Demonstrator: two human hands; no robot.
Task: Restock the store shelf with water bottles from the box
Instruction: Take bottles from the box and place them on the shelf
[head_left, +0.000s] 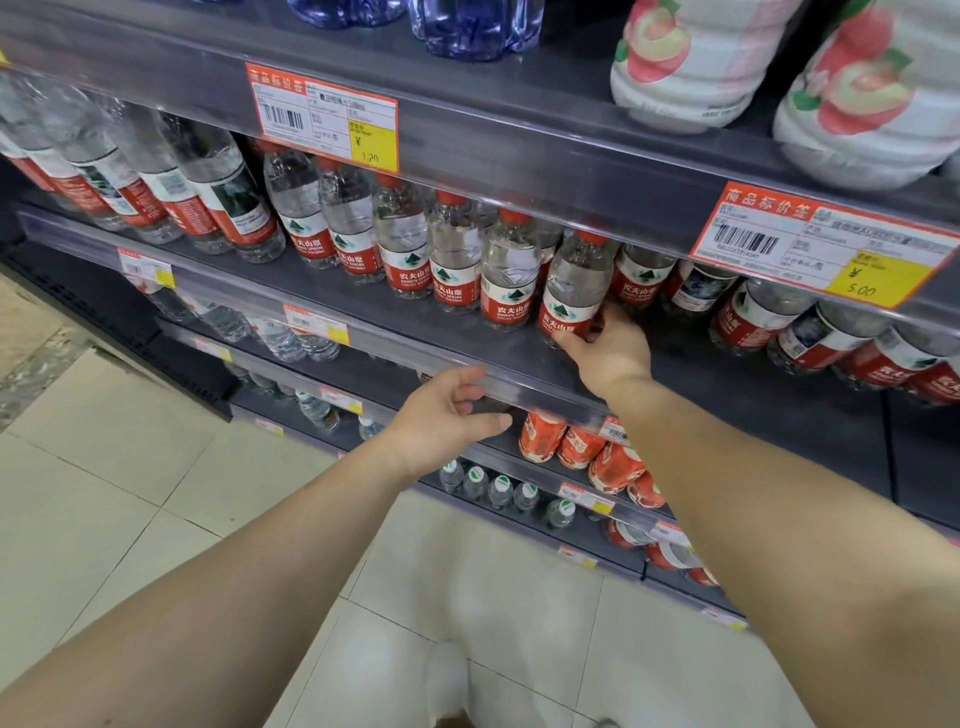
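A water bottle (574, 288) was gripped low down by the right hand (605, 345) and stood on the shelf (363, 306), last in a row of red-labelled bottles (405, 249). The left hand (447, 415) was held relaxed, fingers loosely curled at the shelf's front rail (519, 387).

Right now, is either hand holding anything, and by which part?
The right hand grips a small water bottle around its lower body, by the base, on the shelf. The left hand holds nothing; its fingers rest on the shelf's front rail.
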